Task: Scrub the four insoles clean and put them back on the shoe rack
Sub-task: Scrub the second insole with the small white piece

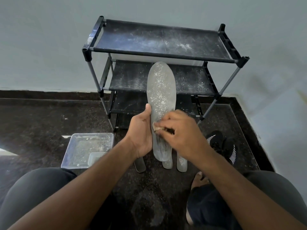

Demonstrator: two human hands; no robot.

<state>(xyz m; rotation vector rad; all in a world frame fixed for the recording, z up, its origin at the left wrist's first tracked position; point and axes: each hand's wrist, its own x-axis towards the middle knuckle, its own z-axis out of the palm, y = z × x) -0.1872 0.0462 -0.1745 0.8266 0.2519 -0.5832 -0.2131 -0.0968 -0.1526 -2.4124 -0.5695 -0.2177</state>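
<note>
Head view: the left hand point(141, 135) grips the insole point(160, 90) upright by its edge; the right hand point(181, 130) pinches a small scrubber point(157, 128) against it. Above those fingers white specks remain, so I'd work upward in firm strokes.

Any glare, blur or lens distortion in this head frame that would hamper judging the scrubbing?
Head view: wide-angle bending bows the black three-tier shoe rack and the floor edges; window glare hits the dark speckled floor at left beside the clear plastic tray; the right hand and its small scrubber look slightly smeared; the grey speckled insole in the left hand stays sharp.
</note>
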